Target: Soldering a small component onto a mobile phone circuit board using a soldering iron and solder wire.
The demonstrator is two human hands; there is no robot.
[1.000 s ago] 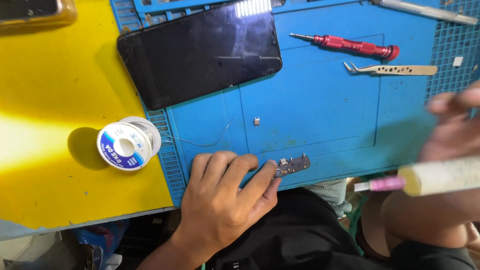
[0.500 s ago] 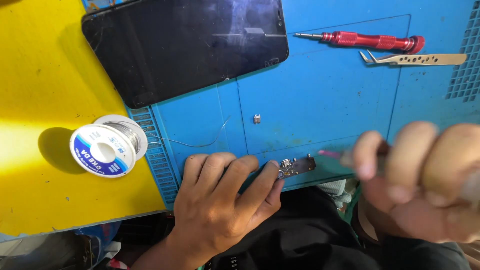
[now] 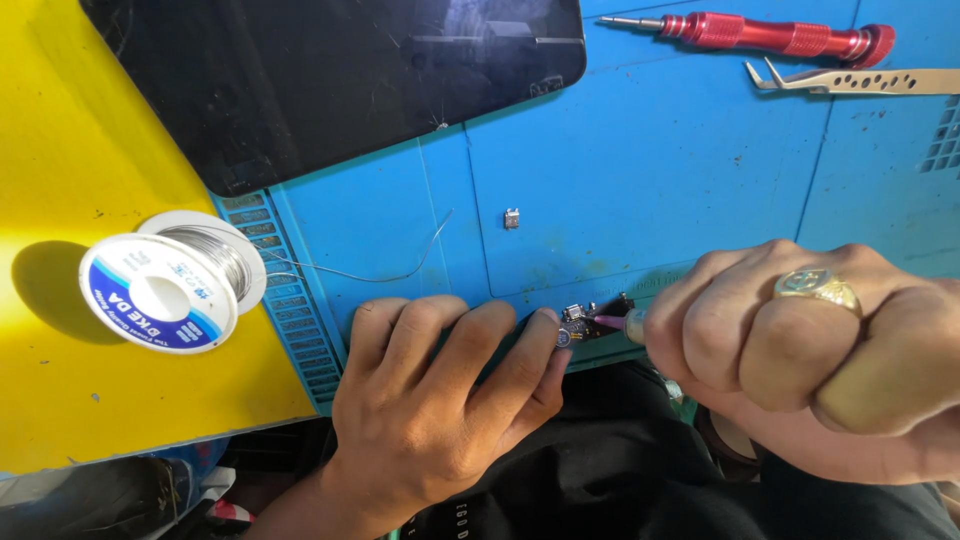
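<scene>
My left hand (image 3: pixel 440 400) lies flat at the near edge of the blue work mat (image 3: pixel 680 180), its fingertips pinning a small dark circuit board (image 3: pixel 585 320). My right hand (image 3: pixel 810 350), a gold ring on one finger, is closed around a pale syringe-like tube with a pink nozzle (image 3: pixel 612 323). The nozzle tip touches the small board. A tiny metal connector part (image 3: pixel 512 218) lies loose on the mat above the board. Most of the tube is hidden inside my fist.
A black tablet (image 3: pixel 330 70) lies screen-up at the top. A solder wire spool (image 3: pixel 170 280) sits on the yellow surface (image 3: pixel 70 150), its wire trailing onto the mat. A red screwdriver (image 3: pixel 770 35) and metal tweezers (image 3: pixel 850 80) lie at the top right.
My right hand came in from the right with the tube and brought its nozzle down onto the small board. The view has moved closer. My left hand stayed on the board.
</scene>
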